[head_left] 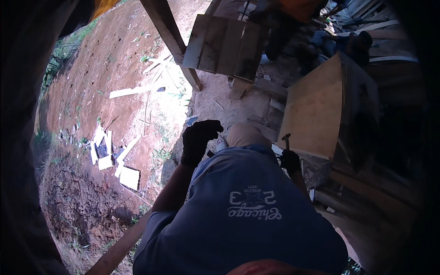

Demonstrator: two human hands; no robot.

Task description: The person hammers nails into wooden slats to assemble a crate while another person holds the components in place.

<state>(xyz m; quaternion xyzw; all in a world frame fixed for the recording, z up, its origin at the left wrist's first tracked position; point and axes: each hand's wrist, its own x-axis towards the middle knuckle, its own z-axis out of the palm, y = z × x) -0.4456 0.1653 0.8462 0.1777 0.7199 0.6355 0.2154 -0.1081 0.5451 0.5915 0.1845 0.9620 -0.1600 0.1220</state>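
Note:
My right hand (289, 162), in a dark glove, grips a hammer (287, 141) whose head points up past the fingers. It is beside my right thigh, close to the lower edge of a large plywood panel (314, 110). My left hand (200, 140), also in a black glove, is raised to the left of my knee (247, 134). Its fingers curl toward the right, and anything inside them is hidden by the dark glove. Neither the left hand nor its wrist appears to touch a surface.
Ahead stands a low plank-topped bench (224, 48) beside a wooden post (169, 36). Another person (293, 18) is partly visible in the shade beyond it. Wood offcuts (107, 151) lie on the dirt slope at left; stacked timber (380, 36) fills the far right.

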